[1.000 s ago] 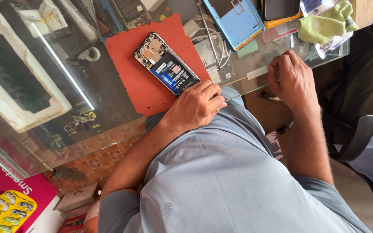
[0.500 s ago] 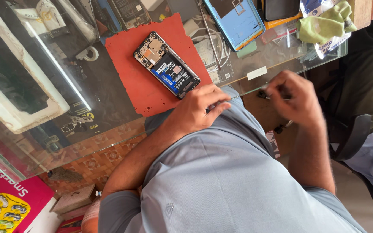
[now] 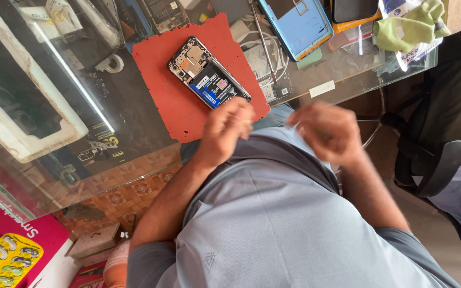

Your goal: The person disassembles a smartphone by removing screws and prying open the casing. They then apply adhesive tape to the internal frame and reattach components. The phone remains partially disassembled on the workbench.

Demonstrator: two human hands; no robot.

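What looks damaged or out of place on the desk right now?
The phone lies on the red mat with its back cover off, battery and circuit board bared. The mat's edges are ragged. Both hands are off it.

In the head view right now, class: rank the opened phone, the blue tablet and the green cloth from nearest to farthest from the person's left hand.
1. Opened phone, on the red mat just above the left hand.
2. Blue tablet, up and to the right.
3. Green cloth, at the far top right corner.

We sit in a phone repair shop: an opened phone [image 3: 209,72] on a red mat [image 3: 174,101], spare phone parts and cables crowding our glass bench [image 3: 134,144].
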